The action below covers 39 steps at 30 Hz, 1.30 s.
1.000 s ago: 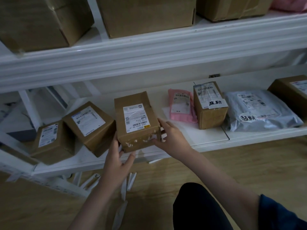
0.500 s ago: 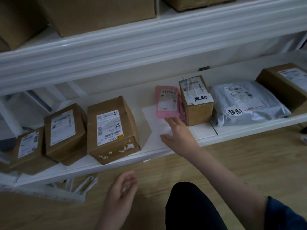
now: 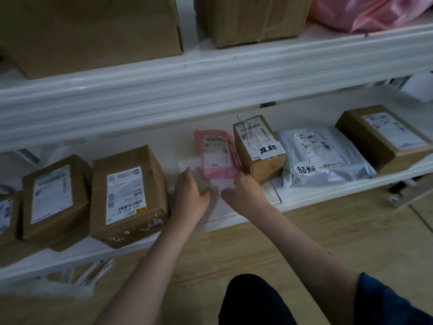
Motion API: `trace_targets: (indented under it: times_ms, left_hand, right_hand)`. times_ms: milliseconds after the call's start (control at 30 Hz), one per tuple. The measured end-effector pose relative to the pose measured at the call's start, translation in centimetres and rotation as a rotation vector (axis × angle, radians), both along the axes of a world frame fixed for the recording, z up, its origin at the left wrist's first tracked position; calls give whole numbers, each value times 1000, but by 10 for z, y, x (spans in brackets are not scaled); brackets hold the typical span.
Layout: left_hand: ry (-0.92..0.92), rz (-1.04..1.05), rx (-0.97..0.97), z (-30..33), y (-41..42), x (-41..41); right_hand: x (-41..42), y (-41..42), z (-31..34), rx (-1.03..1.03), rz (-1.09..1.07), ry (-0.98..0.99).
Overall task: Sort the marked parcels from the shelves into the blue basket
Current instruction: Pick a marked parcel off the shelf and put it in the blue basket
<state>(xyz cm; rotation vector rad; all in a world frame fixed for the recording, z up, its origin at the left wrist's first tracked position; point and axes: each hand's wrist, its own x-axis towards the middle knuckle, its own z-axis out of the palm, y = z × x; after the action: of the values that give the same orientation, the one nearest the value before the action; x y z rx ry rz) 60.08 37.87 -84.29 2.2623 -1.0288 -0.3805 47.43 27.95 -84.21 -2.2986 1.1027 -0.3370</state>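
Left fingers: we saw the fingers [image 3: 190, 175] of the left hand [image 3: 191, 194] held straight and close together, lying flat on a white sheet [image 3: 218, 195] just left of the pink mailer [image 3: 216, 156]; motion blur hid whether the tips touched the mailer.
Right fingers: the right hand [image 3: 243, 191] lay flat too, its fingertips [image 3: 237, 178] at the mailer's near right corner, beside the small marked box; we could not tell whether they pinched the edge.
Thumbs: both thumbs pointed inward toward each other over the white sheet, apart.
Arms: our two bare forearms reached up and forward from the bottom of the view, converging on the mailer; a dark blue sleeve [image 3: 386, 301] covered the right upper arm.
Pink mailer: it lay flat on the lower shelf [image 3: 304, 195], printed label up, between the large taped box [image 3: 128, 195] and the small marked box [image 3: 259, 146].
Marked parcels: the small box bore a handwritten white tag on its top; just right of it the grey poly bag [image 3: 325, 156] bore a similar tag.
Other parcels: a brown box [image 3: 384, 134] sat right of the bag; another labelled box [image 3: 55, 198] sat left of the taped one.
Upper shelf: we saw big cartons [image 3: 93, 31] and a pink bag [image 3: 375, 10].
Blue basket: not in view.
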Motion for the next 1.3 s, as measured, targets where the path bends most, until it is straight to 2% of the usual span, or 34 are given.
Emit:
trace_targets:
  times_ms: [100, 233, 367, 467, 567, 633, 700, 767, 1000, 1133, 1300]
  left_hand:
    - [-30, -36, -30, -6, -19, 18]
    - [-66, -144, -115, -18, -33, 31]
    - [17, -189, -112, -44, -10, 15]
    - [80, -177, -141, -37, 18, -1]
    - [12, -165, -135, -34, 15, 7]
    - [-22, -183, -123, -36, 5, 16]
    - [-19, -228, -126, -40, -4, 23]
    - [-12, -250, -130, -42, -7, 22]
    - [-79, -46, -117, -25, 4, -20]
    - [11, -26, -228, -20, 12, -29]
    - [-75, -4, -442, 4, 29, -40]
  right_hand:
    - [15, -7, 8, 38, 4, 32]
    - [18, 0, 9, -59, 27, -24]
    - [-2, 24, 11, -73, 51, 64]
    - [-19, 31, 15, -90, 31, 128]
    - [-23, 26, 14, -171, 28, 81]
    - [-19, 19, 5, -268, 107, 54]
    - [-13, 13, -5, -238, 126, 66]
    - [-10, 5, -17, -189, 59, 26]
    - [-6, 8, -13, -68, 76, 48]
    - [-14, 12, -9, -132, 115, -54]
    - [-32, 17, 8, -375, 164, -300]
